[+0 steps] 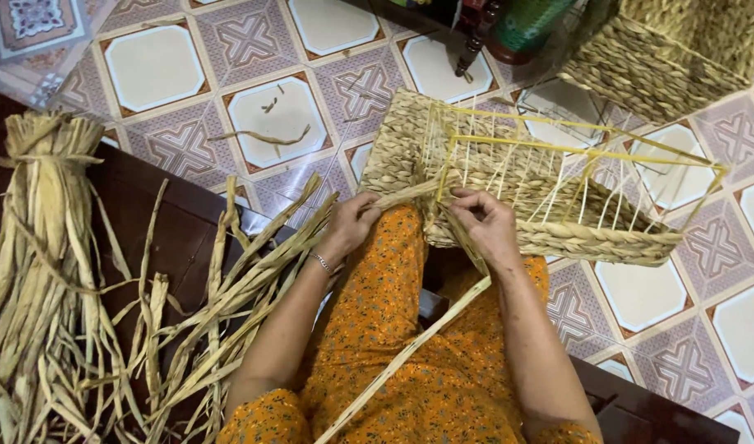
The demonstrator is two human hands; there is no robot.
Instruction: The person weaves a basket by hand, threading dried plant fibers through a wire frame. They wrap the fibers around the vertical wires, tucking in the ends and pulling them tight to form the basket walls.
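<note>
The half-woven basket [517, 189] on its yellow wire frame [582, 152] rests on my knee, over the tiled floor [155, 66]. My right hand [488, 226] pinches a dried strand [410, 349] at its rim; my left hand [352, 222] grips another. Loose fibre bundle [40, 238] lies at my left.

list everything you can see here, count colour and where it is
half-woven basket: one, tan weave on a yellow wire frame, on the lap and floor, centre right
finished basket: one, tan, top right
loose dried strands: many, straw-coloured, spread lower left
tied bundle of strands: one, straw-coloured, far left
green container: one, top centre, partly cut off
tiled floor: patterned white, brown and purple
dark bench: one, under the strands
bracelet: one, silvery, left wrist
left hand: pinching a strand at the basket edge
right hand: gripping the weave
</note>
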